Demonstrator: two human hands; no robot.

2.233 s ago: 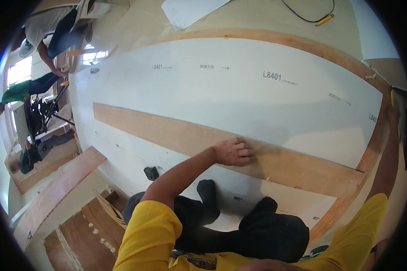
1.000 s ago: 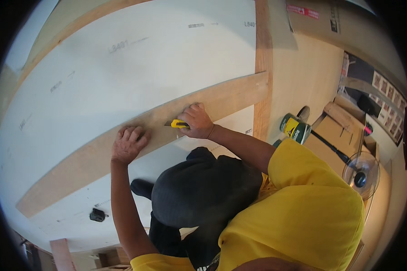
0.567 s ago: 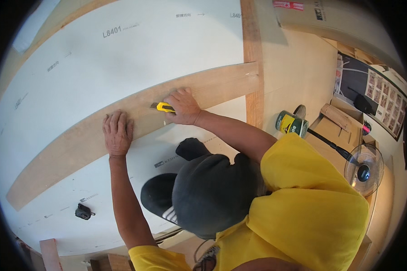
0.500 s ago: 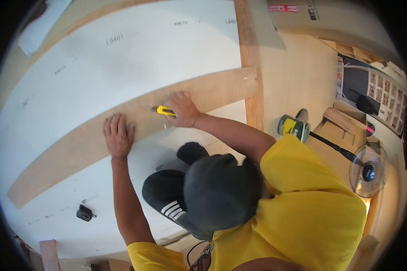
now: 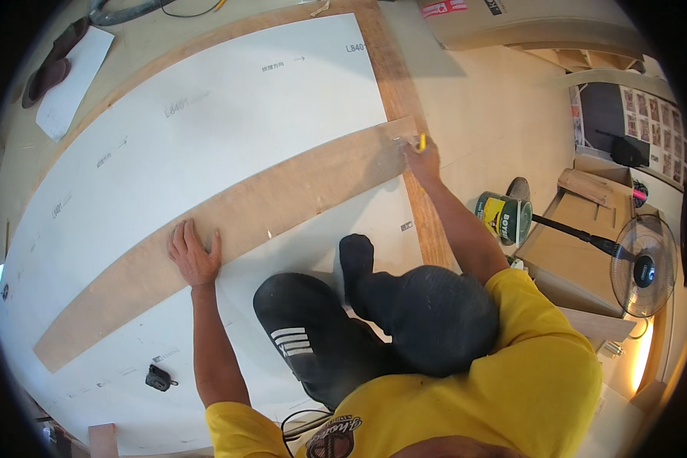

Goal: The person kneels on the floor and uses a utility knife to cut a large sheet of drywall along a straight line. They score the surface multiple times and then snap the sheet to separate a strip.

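Note:
My left hand [image 5: 196,256] lies on a long plywood strip [image 5: 275,198], fingers spread over it. At the strip's right end, my right hand [image 5: 424,159] grips a yellow utility knife [image 5: 422,143]; its tip is too small to make out. The strip lies across a large white printed board [image 5: 252,99], whose upper and right sides are bordered by wood [image 5: 389,69]. A small black object [image 5: 160,377], perhaps a tape measure, rests on the board below the strip. My bent legs, in dark trousers, are just below the strip.
At the right are a green can [image 5: 504,217], a standing fan [image 5: 643,267] and cardboard [image 5: 569,252]. A large carton [image 5: 527,27] is at the top right. At the upper left, dark footwear [image 5: 47,80] lies on a white sheet [image 5: 72,107].
My right hand has moved right with the knife, from the strip's middle to its right end. My left hand remains on the strip. My knees have shifted and the view has moved.

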